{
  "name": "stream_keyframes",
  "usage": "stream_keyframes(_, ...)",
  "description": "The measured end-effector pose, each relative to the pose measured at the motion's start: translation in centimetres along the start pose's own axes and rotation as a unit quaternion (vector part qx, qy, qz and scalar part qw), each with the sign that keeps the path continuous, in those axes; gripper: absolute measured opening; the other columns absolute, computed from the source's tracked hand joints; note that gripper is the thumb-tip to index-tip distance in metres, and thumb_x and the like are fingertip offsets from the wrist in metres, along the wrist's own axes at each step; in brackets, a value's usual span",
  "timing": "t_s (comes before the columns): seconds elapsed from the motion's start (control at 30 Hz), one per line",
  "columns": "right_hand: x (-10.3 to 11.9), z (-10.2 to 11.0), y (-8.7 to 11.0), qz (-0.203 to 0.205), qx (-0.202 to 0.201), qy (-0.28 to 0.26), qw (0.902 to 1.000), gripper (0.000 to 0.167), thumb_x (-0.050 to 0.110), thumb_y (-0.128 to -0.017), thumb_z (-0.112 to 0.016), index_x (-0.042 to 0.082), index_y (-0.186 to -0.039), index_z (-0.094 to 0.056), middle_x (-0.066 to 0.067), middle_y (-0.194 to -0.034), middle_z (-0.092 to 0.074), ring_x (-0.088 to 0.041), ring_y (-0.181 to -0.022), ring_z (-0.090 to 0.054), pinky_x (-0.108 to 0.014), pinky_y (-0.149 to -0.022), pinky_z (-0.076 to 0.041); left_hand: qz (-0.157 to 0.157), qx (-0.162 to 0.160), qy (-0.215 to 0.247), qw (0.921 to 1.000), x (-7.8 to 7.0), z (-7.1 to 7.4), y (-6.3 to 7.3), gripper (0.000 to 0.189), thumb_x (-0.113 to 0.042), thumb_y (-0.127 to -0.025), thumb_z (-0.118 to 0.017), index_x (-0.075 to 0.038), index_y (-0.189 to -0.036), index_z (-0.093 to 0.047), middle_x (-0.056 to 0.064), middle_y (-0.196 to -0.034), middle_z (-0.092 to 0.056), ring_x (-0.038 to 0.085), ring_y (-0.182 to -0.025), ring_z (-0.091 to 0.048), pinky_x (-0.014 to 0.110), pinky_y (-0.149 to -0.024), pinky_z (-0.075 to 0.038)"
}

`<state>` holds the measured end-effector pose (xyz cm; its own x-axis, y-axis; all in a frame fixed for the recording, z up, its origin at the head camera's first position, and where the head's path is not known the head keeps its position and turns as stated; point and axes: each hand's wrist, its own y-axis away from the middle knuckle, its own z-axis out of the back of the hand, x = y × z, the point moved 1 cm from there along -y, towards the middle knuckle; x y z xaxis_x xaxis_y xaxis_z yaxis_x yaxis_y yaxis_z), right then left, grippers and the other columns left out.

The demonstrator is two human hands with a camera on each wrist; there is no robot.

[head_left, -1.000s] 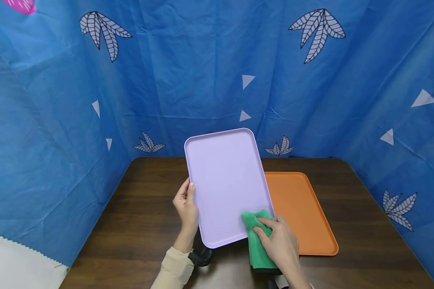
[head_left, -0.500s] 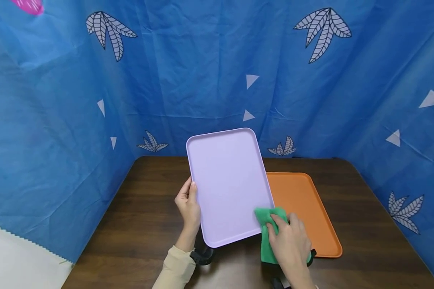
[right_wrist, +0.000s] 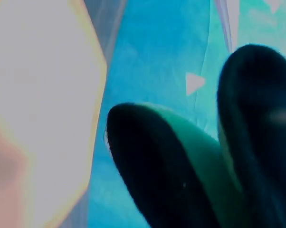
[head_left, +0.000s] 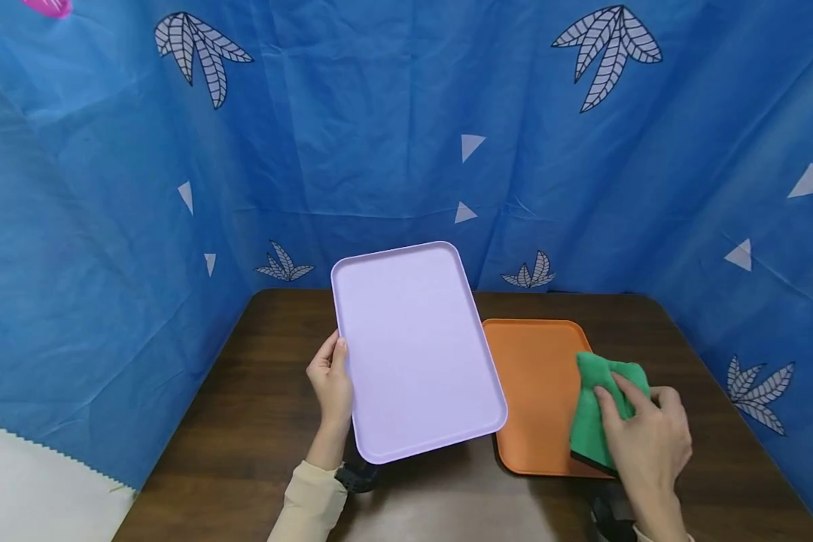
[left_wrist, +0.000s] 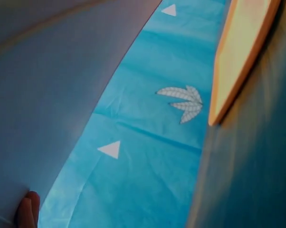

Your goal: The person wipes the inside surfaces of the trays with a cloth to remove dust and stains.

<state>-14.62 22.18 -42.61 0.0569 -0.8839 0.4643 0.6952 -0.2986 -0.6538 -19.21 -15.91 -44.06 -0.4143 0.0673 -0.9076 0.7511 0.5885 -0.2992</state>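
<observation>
A lavender tray is held up at a tilt over the table. My left hand grips its left edge, thumb on the front rim. In the left wrist view the underside of the lavender tray fills the left, with fingertips against it. My right hand pinches a green cloth, which hangs over the right side of an orange tray; whether they touch I cannot tell. Dark folds of the cloth loom close in the right wrist view, beside the pale-looking orange tray.
The orange tray lies on a dark wooden table, partly behind the lavender tray. A blue curtain with leaf prints closes off the back and sides. A white cloth edge shows at lower left.
My right hand has carried the green cloth off the lavender tray's lower right corner, rightward over the orange tray. The lavender tray has shifted slightly left in my left hand.
</observation>
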Motion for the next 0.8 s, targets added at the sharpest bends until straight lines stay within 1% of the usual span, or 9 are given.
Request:
stream_keyframes(0.07,-1.7,0.6,-1.2,-0.019,0.005,-0.001,0.9998,0.036,0.015,-0.076,-0.083,0.001,-0.108,-0.074,-0.02,-0.089,-0.051,-0.031,-0.074,-0.045,-0.037,-0.049,-0.031,0.012,0.003,-0.006,0.9999,0.3,0.2,-0.3,0.031,-0.004,-0.099,-0.052,0.017,-0.121,-0.059,0.023,-0.11,-0.069,0.0,-0.085,-0.066,0.015,-0.072,-0.054)
stream_keyframes(0.17,-4.0,1.0,-2.6,-0.039,0.022,0.003,0.999,0.037,0.017,-0.08,-0.08,0.001,-0.112,-0.072,-0.02,-0.092,-0.05,-0.029,-0.074,-0.041,-0.034,-0.05,-0.027,0.033,-0.006,-0.023,0.9992,0.8,0.8,-0.5,0.031,-0.003,-0.098,-0.053,0.018,-0.12,-0.059,0.024,-0.11,-0.069,-0.002,-0.083,-0.065,0.013,-0.072,-0.053)
stream_keyframes(0.27,-6.4,1.0,-3.7,-0.048,0.043,0.005,0.9979,0.038,0.019,-0.082,-0.079,0.001,-0.114,-0.071,-0.021,-0.093,-0.049,-0.028,-0.074,-0.039,-0.036,-0.052,-0.028,0.057,-0.013,-0.045,0.9973,1.5,1.6,-0.6,0.031,-0.002,-0.097,-0.052,0.018,-0.121,-0.058,0.024,-0.111,-0.068,-0.004,-0.084,-0.063,0.011,-0.073,-0.051)
stream_keyframes(0.4,-9.5,0.4,-4.8,-0.065,0.084,0.012,0.9942,0.042,0.025,-0.084,-0.077,0.0,-0.118,-0.069,-0.022,-0.094,-0.048,-0.029,-0.074,-0.04,-0.039,-0.057,-0.03,0.081,-0.006,-0.076,0.9938,2.5,3.0,-0.5,0.032,-0.002,-0.097,-0.052,0.018,-0.121,-0.058,0.022,-0.109,-0.069,-0.006,-0.082,-0.061,0.01,-0.073,-0.049)
stream_keyframes(0.5,-11.8,0.1,-5.2,-0.077,0.126,0.026,0.9886,0.047,0.032,-0.086,-0.074,0.0,-0.121,-0.067,-0.022,-0.094,-0.048,-0.03,-0.073,-0.04,-0.038,-0.058,-0.031,0.097,0.004,-0.097,0.9906,3.2,3.9,-0.4,0.032,-0.002,-0.097,-0.052,0.019,-0.121,-0.058,0.02,-0.105,-0.07,-0.005,-0.077,-0.06,0.01,-0.069,-0.049)
stream_keyframes(0.6,-13.8,-0.4,-5.5,-0.082,0.172,0.036,0.9809,0.054,0.039,-0.088,-0.071,-0.001,-0.124,-0.065,-0.023,-0.095,-0.046,-0.03,-0.071,-0.04,-0.037,-0.057,-0.031,0.11,0.014,-0.109,0.9878,4.1,4.4,-0.2,0.032,-0.002,-0.097,-0.052,0.019,-0.12,-0.057,0.02,-0.102,-0.07,-0.005,-0.074,-0.059,0.011,-0.067,-0.049)
stream_keyframes(0.7,-15.3,-1.0,-5.5,-0.082,0.214,0.042,0.9725,0.06,0.045,-0.088,-0.069,-0.002,-0.125,-0.063,-0.025,-0.098,-0.046,-0.032,-0.074,-0.043,-0.038,-0.057,-0.032,0.116,0.026,-0.117,0.986,4.9,4.5,0.0,0.032,-0.002,-0.097,-0.052,0.02,-0.12,-0.057,0.025,-0.102,-0.069,-0.004,-0.073,-0.059,0.012,-0.066,-0.048)
stream_keyframes(0.8,-16.5,-1.5,-5.4,-0.081,0.25,0.045,0.9638,0.064,0.048,-0.088,-0.068,-0.003,-0.127,-0.061,-0.03,-0.102,-0.046,-0.037,-0.079,-0.045,-0.042,-0.06,-0.034,0.118,0.042,-0.124,0.9843,5.7,4.4,0.2,0.031,-0.002,-0.097,-0.051,0.02,-0.119,-0.058,0.031,-0.104,-0.067,-0.004,-0.072,-0.058,0.012,-0.066,-0.048)
